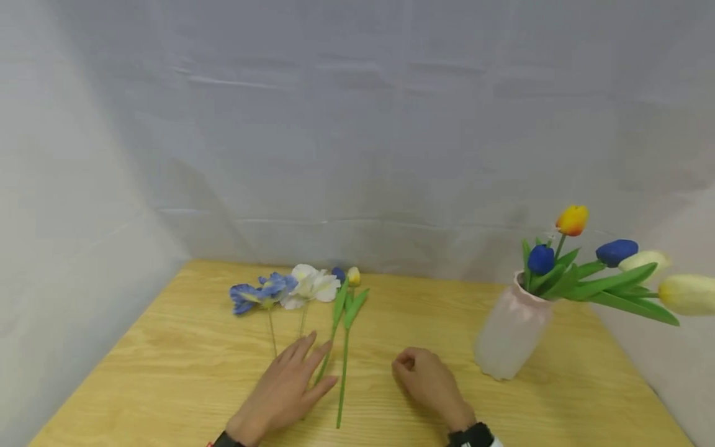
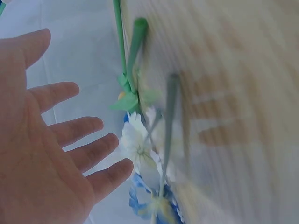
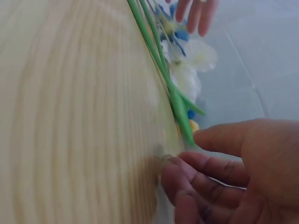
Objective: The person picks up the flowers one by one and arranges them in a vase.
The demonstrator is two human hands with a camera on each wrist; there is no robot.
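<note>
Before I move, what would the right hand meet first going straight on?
Likely the green leaf of the nearest tulip; depth is unclear, so the right hand might pass above it.

Head view: light soft and even, rather dim on the grey backdrop sheet, where we note pale glints along the creases. The wooden table reads brighter; a faint, soft-edged shadow lies by the right hand. At the right edge we find the cream tulip soft and cut off. Left wrist view: hazy, bluish, table grain smeared, the nearer grey-green stem out of focus. Right wrist view: we record washed-out wood and blurred white petals.
</note>
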